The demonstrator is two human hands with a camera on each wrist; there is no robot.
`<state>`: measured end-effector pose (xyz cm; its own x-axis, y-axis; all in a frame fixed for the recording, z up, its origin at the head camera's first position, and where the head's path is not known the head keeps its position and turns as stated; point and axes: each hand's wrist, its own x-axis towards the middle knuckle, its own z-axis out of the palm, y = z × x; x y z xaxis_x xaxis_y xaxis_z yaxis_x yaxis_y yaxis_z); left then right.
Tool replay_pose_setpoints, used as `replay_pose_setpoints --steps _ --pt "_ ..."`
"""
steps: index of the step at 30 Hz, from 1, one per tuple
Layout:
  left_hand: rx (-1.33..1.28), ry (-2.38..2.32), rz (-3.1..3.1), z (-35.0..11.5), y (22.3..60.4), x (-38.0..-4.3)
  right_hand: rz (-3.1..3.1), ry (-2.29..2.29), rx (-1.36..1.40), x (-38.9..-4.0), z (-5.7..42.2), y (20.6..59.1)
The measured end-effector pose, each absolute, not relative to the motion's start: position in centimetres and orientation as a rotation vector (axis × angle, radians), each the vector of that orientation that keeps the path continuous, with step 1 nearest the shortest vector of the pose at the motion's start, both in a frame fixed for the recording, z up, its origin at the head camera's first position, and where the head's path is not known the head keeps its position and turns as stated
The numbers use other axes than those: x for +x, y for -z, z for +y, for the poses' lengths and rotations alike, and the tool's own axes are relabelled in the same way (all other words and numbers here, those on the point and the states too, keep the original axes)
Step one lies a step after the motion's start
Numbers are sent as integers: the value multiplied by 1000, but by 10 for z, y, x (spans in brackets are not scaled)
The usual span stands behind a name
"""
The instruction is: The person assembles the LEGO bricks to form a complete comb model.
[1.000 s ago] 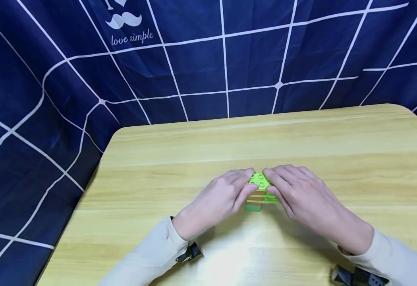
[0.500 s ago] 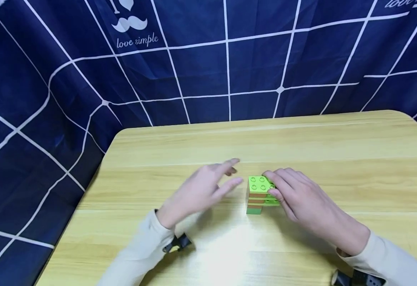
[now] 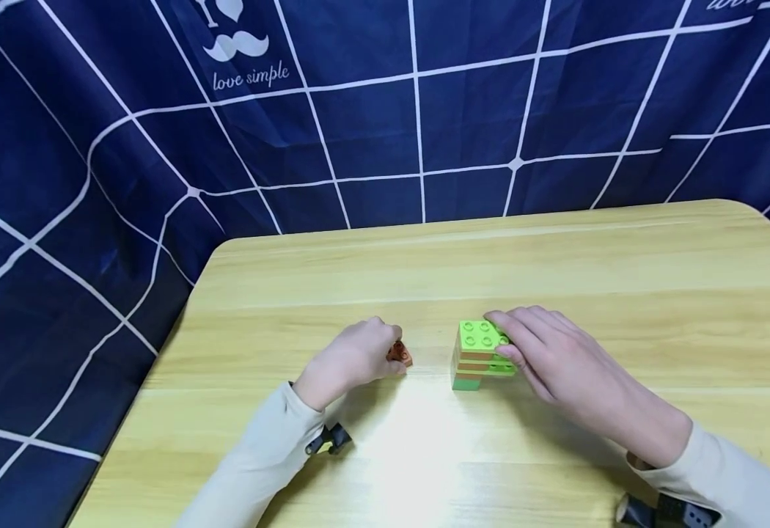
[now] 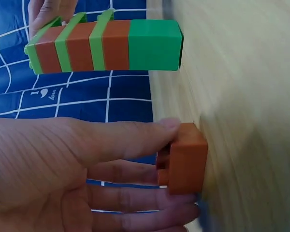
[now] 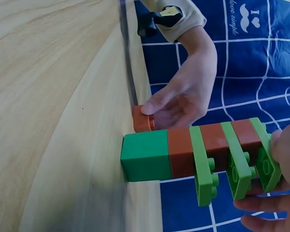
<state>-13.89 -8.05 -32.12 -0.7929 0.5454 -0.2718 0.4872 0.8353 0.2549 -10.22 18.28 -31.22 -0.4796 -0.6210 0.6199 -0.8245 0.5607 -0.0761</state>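
Observation:
A tower of toy building bricks (image 3: 467, 364) stands upright on the table, with a green block (image 4: 154, 46) at its base. Above that, orange-brown bricks (image 5: 214, 139) alternate with lime green plates (image 5: 201, 164) that jut out to one side. My right hand (image 3: 556, 359) holds the overhanging end of the top plate between thumb and fingers. Left of the tower, my left hand (image 3: 352, 359) pinches a loose orange-brown brick (image 4: 188, 162), studs towards the palm. This brick sits at the tabletop, apart from the tower; the hand partly covers it in the head view.
The wooden table (image 3: 332, 271) reaches out on all sides of the tower. Behind it and to the left hangs a dark blue curtain (image 3: 372, 132) with white lines. A small black device (image 3: 329, 440) is strapped under the left wrist.
My left hand has let go of the tower, moved left and down, and taken hold of the loose orange-brown brick. The right hand has stayed on the top plate.

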Motion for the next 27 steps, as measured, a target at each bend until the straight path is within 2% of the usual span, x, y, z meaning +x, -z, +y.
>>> replay_pose_setpoints --steps 8,18,27 --pt "848 -245 2693 -78 322 -137 -2287 -507 1161 -102 183 309" --pt "1065 -627 2749 -87 304 -140 -2339 -535 1152 -103 185 307" --pt "1112 -861 2771 -85 292 -137 -2380 -536 1141 -102 186 307"
